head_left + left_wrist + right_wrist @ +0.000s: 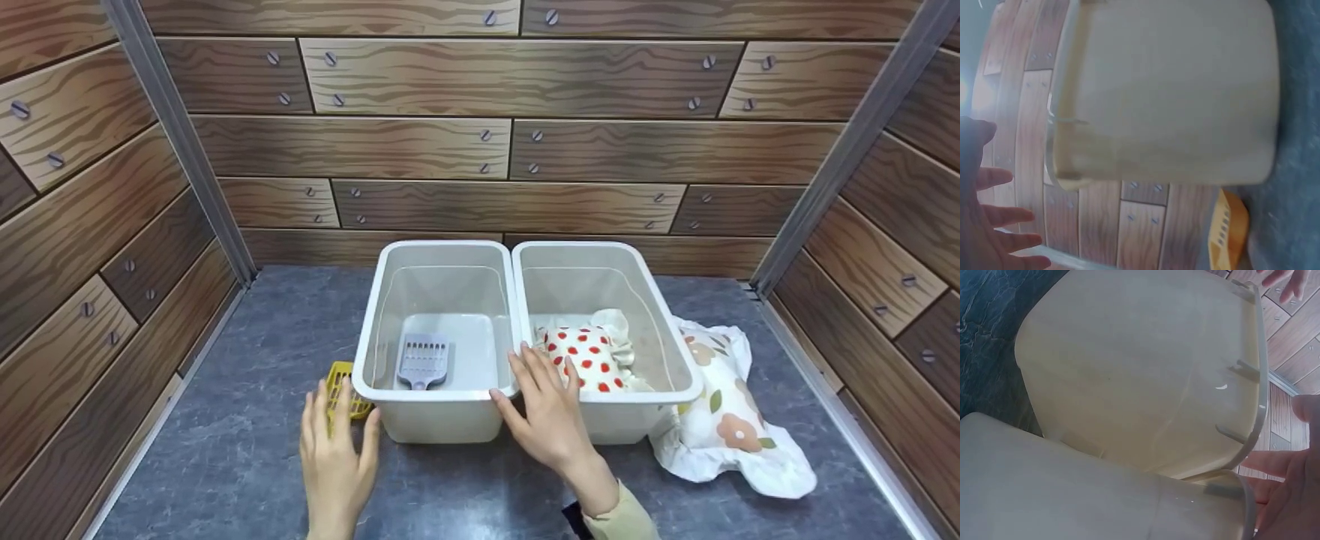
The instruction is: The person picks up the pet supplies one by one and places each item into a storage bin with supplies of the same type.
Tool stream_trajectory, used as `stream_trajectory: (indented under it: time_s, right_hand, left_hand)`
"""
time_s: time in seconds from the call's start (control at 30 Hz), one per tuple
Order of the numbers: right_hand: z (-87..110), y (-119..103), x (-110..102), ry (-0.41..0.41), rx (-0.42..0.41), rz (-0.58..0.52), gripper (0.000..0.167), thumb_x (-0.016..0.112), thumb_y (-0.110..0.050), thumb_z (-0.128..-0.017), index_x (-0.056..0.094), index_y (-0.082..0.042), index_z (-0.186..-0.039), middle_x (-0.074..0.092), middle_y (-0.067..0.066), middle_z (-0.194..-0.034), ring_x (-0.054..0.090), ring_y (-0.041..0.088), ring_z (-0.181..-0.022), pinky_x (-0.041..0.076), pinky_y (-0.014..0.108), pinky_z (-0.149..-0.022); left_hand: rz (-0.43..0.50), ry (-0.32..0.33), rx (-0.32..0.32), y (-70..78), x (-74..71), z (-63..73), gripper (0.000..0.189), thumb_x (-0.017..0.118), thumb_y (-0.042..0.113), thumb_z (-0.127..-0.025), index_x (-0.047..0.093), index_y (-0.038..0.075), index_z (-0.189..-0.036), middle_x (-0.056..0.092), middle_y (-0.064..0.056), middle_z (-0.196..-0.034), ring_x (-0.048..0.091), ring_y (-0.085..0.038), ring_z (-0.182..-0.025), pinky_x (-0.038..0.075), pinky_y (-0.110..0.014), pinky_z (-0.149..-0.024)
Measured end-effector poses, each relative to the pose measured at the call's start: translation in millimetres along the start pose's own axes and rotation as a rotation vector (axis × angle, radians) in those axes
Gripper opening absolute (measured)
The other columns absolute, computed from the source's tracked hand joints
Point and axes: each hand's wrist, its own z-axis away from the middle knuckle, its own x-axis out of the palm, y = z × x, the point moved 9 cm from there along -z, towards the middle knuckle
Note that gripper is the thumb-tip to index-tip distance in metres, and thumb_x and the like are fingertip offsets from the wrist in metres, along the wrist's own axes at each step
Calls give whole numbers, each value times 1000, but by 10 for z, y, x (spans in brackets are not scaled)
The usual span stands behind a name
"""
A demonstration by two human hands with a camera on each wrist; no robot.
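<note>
Two pale grey plastic bins stand side by side: a left bin (442, 416) and a right bin (615, 420). My right hand (551, 416) is spread over the front rims where they meet, fingertips right at the rims; in the right wrist view its fingers (1266, 464) are partly hidden behind them. A lilac slotted litter scoop (424, 361) lies in the left bin. Inside the right bin is a strawberry-print pillow (585, 356) with a frilled edge. My left hand (337, 457), fingers extended and holding nothing, is left of the left bin, overlapping a yellow slotted scoop (341, 390) in the head view.
A flower-print pillow (720, 405) with white frills lies against the right bin's outer side. Wood-patterned walls (495, 150) with metal corner strips enclose the dark grey marbled surface (247, 405) at the back and on both sides.
</note>
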Motion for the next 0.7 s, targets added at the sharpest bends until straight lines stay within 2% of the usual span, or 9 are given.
stream_trajectory:
  time_s: [0.3,0.53,0.7]
  right_hand:
    - [-30,4,17,3,26,36,58,60,-41,-93,57,1,-133,54,19,-138,48,38,-129,25,64,-108]
    - [-47,13,36,0,43,59,59,60,-42,-93,58,2,-132,55,19,-137,50,38,-127,27,62,-108]
    - [-49,8,37,19,30,69,58,60,-42,-93,59,3,-130,57,20,-135,51,37,-125,30,62,-106]
  left_hand:
    - [-75,-32,-89,-271,-50,130,54,67,23,-90,52,5,-139,42,-32,-142,34,-52,-132,32,-71,-100]
    - [-118,-85,-178,-459,-6,191,56,67,23,-91,50,3,-140,41,-32,-142,33,-53,-133,31,-71,-102]
    - [-139,-112,-217,-595,60,231,54,66,22,-92,50,2,-139,43,-34,-139,36,-52,-131,32,-71,-101]
